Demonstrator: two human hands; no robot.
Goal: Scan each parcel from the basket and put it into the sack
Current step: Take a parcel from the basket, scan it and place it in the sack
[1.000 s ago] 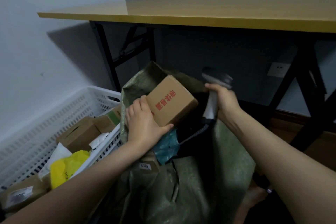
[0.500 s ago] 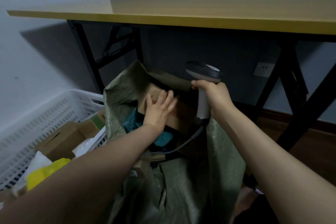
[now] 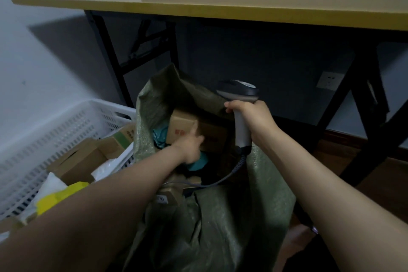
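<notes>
Head view: my left hand [image 3: 191, 146], grip unreadable, meets a stiff, probably light box [image 3: 182, 124]; right hand [image 3: 250, 117] clasps scanner [image 3: 242, 133]; I'd grasp box edges.

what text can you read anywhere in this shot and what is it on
"OL": all that shows of a white label on the small carton at the sack mouth; the arm hides the rest.
Red print on the brown box in the sack: blurred, partly behind the left hand, unreadable.
Print on the green-banded box in the basket: too small.
Scanner: no text legible.
</notes>
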